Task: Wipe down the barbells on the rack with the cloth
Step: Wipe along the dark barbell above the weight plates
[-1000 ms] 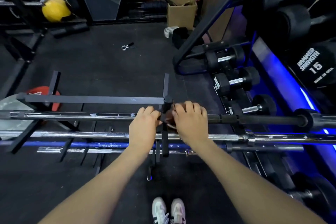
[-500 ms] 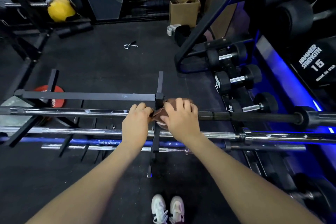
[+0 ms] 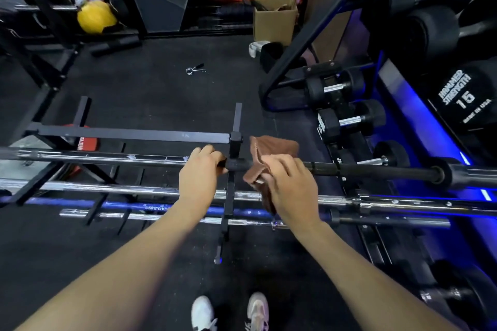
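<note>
While left hand [image 3: 200,169] grips barbell [image 3: 363,168], right hand [image 3: 289,183] holds cloth [image 3: 271,146].

Dim, blue glow right, fisheye edges

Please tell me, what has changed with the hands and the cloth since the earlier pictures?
The right hand slid the brown cloth rightward along the top barbell, away from the rack post. The left hand still grips that bar beside the post.

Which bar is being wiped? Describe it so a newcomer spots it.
Find the low black rack on the floor with several bars lying across it. It is the farthest bar: left hand grips it, right hand holds the brown cloth on its dark half.
</note>
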Action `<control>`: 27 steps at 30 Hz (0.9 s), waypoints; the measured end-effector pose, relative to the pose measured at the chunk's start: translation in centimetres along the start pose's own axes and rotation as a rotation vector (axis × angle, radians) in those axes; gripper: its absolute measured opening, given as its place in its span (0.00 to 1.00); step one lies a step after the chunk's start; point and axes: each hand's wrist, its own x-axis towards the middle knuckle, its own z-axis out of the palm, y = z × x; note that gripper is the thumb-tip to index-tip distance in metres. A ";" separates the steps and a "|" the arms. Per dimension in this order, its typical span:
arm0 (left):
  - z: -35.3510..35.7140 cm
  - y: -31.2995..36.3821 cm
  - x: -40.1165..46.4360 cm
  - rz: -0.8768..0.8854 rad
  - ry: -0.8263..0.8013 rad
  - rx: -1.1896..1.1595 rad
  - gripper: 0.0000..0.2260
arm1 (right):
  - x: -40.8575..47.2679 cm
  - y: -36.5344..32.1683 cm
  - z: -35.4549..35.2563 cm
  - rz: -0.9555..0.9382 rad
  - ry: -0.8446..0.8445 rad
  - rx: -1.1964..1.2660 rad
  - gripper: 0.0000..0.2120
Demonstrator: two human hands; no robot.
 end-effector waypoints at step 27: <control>-0.6 -1.7 0.1 0.213 -0.074 0.079 0.12 | 4.8 -1.9 3.2 0.396 -0.300 -0.298 0.13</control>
